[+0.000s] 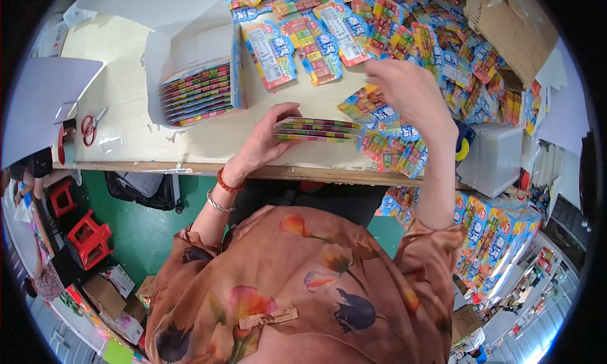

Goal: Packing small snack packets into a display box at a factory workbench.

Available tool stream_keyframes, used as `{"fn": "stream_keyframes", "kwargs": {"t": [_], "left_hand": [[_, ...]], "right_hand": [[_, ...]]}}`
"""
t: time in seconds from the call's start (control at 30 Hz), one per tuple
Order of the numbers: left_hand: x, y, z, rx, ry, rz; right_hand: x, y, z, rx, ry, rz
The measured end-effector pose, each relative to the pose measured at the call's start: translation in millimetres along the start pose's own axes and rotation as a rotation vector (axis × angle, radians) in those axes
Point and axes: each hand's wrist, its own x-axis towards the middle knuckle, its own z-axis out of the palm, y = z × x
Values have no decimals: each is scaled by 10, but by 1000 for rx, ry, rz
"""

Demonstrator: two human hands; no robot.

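Well, your left hand (269,136) is clamped on a short stack of flat, colourful packets (319,129), thumb and fingers around its left end, edges facing you, near the front of the table (208,146). Your right hand (404,89) is raised to the right of that stack with its fingers curled, over a blue-and-yellow packet (360,105); it is blurred, so you cannot tell whether its fingertips are together on that packet or just above it. Below your right wrist, a small cluster of packets (395,152) lies at the table's front edge. Beyond your hands, three loose packets (313,51) lie side by side, and a big heap of packets (436,26) spreads to the far right, beside brown cardboard (512,29). Ahead of your left hand, an open white carton (153,79) holds a row of packets (196,95). Farther left lie red-handled scissors (90,130); at your right, past your forearm, stands a clear plastic bin (493,155).
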Motion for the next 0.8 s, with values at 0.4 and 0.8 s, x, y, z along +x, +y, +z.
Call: {"fn": "stream_keyframes", "kwargs": {"t": [0.4,0.8], "left_hand": [[-179,8,-19,-101,85,-113],[-177,148,126,498,344,-32]], "right_hand": [[943,-421,558,345,-634,-139],[241,-70,732,673,-536,0]]}}
